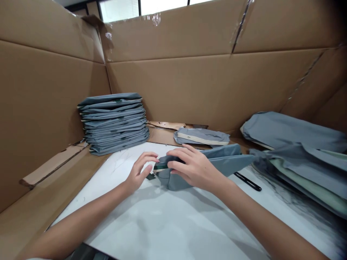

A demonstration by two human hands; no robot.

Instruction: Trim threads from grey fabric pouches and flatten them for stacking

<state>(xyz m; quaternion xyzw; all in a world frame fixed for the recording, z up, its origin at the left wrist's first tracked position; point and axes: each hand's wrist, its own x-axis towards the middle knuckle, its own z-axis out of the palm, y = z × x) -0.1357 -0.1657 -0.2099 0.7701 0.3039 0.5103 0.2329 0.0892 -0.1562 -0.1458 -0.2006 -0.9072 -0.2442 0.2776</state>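
A grey-blue fabric piece stands partly open on the white board, its long folded end reaching to the right. My right hand lies over its near left part, fingers curled round the upper edge and gripping it. My left hand is beside the left end, thumb and fingers apart with nothing visible between them. A dark green strip and a pale edge show at that left end. Just below it lies a small dark tab.
A tall stack of folded grey-blue fabric pieces stands at the back left. One flat piece lies behind my hands. More fabric is heaped at right, near a black slotted strip. Cardboard walls surround the white board.
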